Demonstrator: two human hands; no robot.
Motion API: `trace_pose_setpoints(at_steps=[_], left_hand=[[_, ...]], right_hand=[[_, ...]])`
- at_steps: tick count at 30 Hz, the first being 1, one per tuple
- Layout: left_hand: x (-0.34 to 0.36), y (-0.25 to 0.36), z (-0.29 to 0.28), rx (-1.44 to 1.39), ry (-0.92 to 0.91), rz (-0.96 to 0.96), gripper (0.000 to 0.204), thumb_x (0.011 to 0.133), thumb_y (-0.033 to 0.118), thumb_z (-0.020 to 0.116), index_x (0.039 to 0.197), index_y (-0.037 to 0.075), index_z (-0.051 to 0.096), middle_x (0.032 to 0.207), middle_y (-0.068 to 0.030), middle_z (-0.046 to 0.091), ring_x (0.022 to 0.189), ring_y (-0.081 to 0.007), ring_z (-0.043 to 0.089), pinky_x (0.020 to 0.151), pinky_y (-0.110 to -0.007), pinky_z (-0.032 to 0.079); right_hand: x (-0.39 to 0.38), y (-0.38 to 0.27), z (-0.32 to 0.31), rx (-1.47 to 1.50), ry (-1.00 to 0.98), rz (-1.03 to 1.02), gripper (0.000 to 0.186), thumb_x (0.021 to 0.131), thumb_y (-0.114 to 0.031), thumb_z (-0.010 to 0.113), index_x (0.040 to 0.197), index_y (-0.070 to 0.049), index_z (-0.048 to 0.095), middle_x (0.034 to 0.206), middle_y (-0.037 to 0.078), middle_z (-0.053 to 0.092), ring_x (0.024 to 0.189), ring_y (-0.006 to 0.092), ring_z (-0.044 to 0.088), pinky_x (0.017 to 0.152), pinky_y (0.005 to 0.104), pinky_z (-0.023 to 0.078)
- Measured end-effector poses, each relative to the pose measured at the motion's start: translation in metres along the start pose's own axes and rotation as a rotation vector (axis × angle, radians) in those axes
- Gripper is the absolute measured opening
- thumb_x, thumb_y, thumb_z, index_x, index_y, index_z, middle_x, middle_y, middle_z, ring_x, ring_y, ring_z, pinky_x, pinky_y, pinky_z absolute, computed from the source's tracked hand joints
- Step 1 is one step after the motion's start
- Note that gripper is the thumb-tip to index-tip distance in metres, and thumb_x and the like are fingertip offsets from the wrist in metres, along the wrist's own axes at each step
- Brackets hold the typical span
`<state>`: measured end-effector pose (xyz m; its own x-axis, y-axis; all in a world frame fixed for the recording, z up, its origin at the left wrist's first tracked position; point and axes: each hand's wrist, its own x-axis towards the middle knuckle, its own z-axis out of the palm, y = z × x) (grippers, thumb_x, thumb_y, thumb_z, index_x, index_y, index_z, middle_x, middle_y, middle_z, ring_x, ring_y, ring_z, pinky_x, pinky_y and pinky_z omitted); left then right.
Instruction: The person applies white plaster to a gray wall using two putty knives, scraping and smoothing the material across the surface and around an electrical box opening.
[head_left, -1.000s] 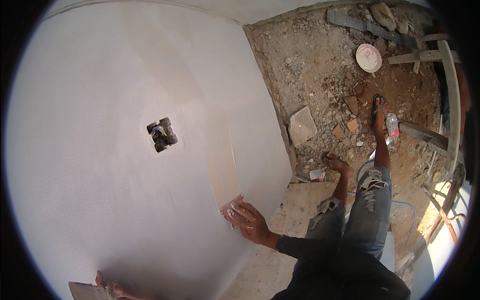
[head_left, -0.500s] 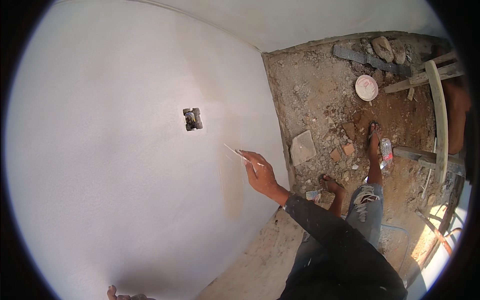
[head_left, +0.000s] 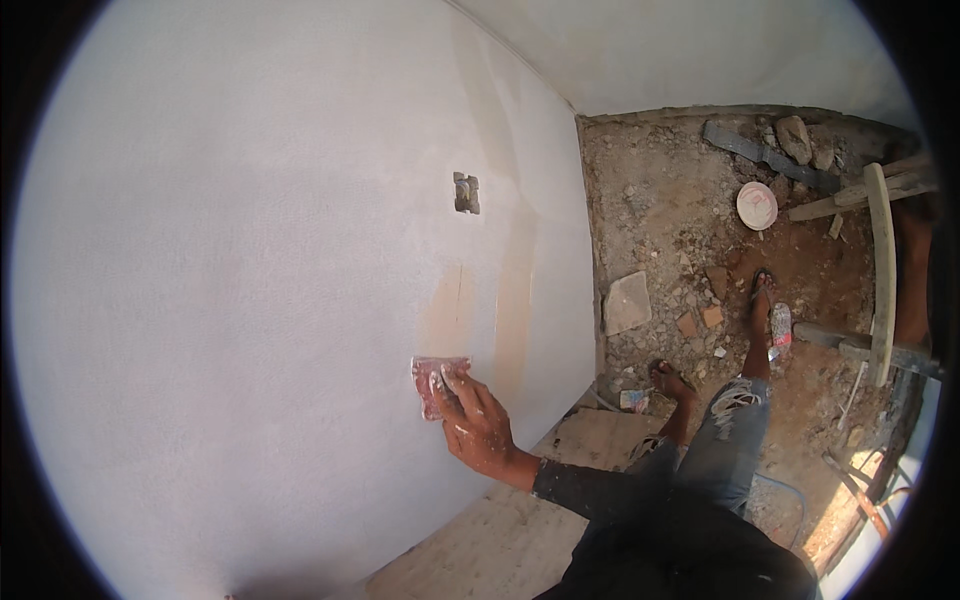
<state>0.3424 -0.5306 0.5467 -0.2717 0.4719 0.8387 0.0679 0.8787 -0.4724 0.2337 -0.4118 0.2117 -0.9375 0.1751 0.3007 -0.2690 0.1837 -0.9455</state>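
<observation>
White plastered wall (head_left: 250, 300) fills most of the view, smooth, with tan streaks running down it near its right edge, beside the corner where it meets a second wall. Right hand (head_left: 475, 425) lies flat against the wall, fingers spread and pressing a small reddish sheet of sandpaper (head_left: 432, 380) onto the surface; the sheet sits just below the lower end of the tan streaks, fingertips on its right half, left part showing bare. Hand and sleeve cuff are dusted with white. Small square recess (head_left: 466, 193) is cut into the wall above the hand, well apart from it. Left hand is out of view. Person stands on a pale wooden board (head_left: 520, 520) at the foot of the wall, in torn jeans, one bare foot at the board's far edge, the other in a sandal on the rubble floor (head_left: 680, 230). On the floor: a flat grey stone slab (head_left: 627, 302) close to the wall's base, a round white lid (head_left: 757, 206) farther off, a plastic bottle (head_left: 780, 328) beside the sandalled foot, rough timber pieces (head_left: 880, 270) toward the right rim.
</observation>
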Motion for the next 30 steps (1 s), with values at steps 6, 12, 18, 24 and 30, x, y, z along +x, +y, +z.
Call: trace_pose_setpoints(at_steps=[6,12,18,24,30], left_hand=[[-0.037,-0.034,-0.018,0.399,-0.064,0.054,0.044,0.110,0.041,0.041,0.088,0.004,0.050,0.099,-0.0159,0.060,0.087,-0.0294,0.064,0.069,-0.045,0.054],[-0.027,0.009,-0.001,-0.150,-0.041,-0.292,0.042,0.107,0.039,0.046,0.076,0.010,0.047,0.083,-0.0099,0.053,0.083,-0.0285,0.058,0.070,-0.041,0.049],[-0.020,0.010,0.029,-0.289,0.024,-0.070,0.041,0.106,0.040,0.050,0.078,0.009,0.048,0.080,-0.0078,0.051,0.085,-0.0276,0.058,0.072,-0.041,0.048],[-0.028,-0.019,0.000,0.108,-0.199,0.148,0.043,0.110,0.037,0.033,0.107,-0.001,0.053,0.103,-0.0187,0.057,0.098,-0.0330,0.059,0.087,-0.049,0.052],[-0.029,-0.019,-0.011,0.223,-0.165,0.107,0.044,0.107,0.044,0.038,0.099,0.004,0.055,0.095,-0.0151,0.057,0.092,-0.0321,0.059,0.083,-0.047,0.051]], right_hand=[[-0.094,-0.036,-0.026,0.213,-0.291,-0.054,0.052,0.089,0.000,0.062,0.141,-0.003,0.058,0.145,0.019,0.053,0.128,0.0368,0.057,0.098,0.0455,0.056],[-0.061,0.110,-0.060,0.355,-0.014,0.596,0.039,0.098,-0.004,0.055,0.137,-0.002,0.059,0.117,0.022,0.070,0.100,0.0381,0.070,0.085,0.0401,0.055],[0.083,0.332,-0.060,0.238,0.361,0.603,0.033,0.101,-0.017,0.060,0.131,-0.005,0.067,0.110,0.019,0.075,0.099,0.0254,0.070,0.090,0.0362,0.053],[0.133,0.354,-0.036,0.175,0.224,0.422,0.036,0.099,-0.011,0.057,0.135,-0.006,0.065,0.127,0.021,0.069,0.112,0.0361,0.068,0.097,0.0387,0.053],[-0.010,0.278,-0.009,0.229,-0.019,0.214,0.043,0.097,0.001,0.060,0.139,-0.006,0.062,0.133,0.019,0.066,0.122,0.0349,0.063,0.100,0.0412,0.053]])
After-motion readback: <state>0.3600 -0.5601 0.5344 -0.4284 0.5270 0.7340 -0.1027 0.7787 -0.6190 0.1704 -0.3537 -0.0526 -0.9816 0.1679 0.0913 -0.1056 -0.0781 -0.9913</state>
